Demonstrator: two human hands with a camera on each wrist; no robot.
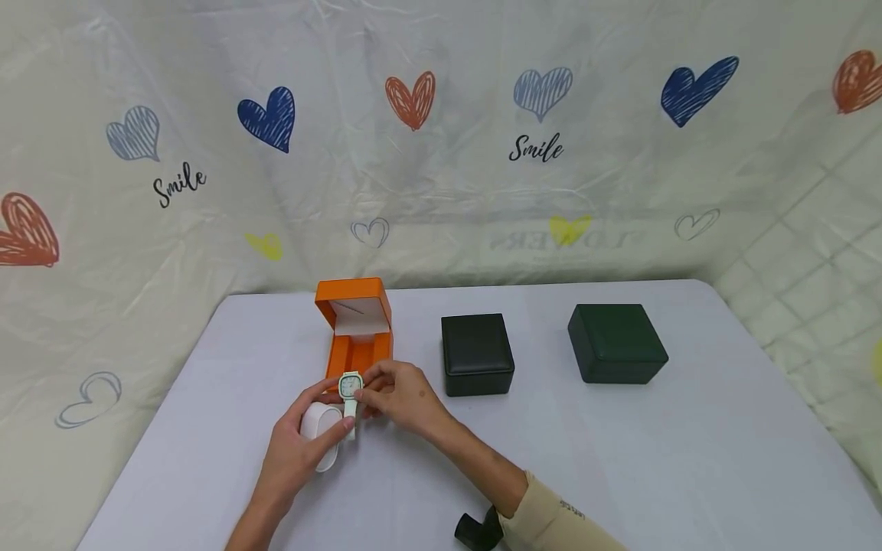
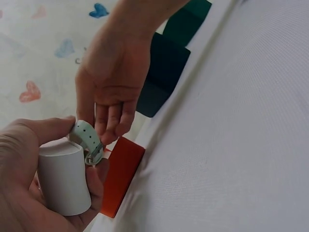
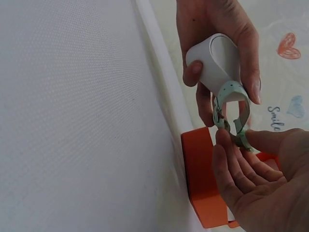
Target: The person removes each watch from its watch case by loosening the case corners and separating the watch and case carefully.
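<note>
A pale green wristwatch (image 1: 350, 385) with a squarish face is held up in front of the open orange watch box (image 1: 353, 291). My right hand (image 1: 408, 399) pinches the watch near its case between thumb and fingers. A white rounded watch cushion (image 1: 319, 421) sits in the grip of my left hand (image 1: 288, 453), whose thumb also touches the strap. In the right wrist view the buckled strap (image 3: 233, 88) forms a loop beside the cushion (image 3: 205, 65), not around it. The left wrist view shows the strap's holes and buckle close to the cushion (image 2: 64, 181).
A closed black box (image 1: 477, 353) stands right of the orange one, and a closed dark green box (image 1: 617, 344) lies further right. All rest on a white-covered table (image 1: 689, 459). Behind hangs a sheet (image 1: 468, 184) printed with hearts. A black object (image 1: 475, 531) shows by the right sleeve.
</note>
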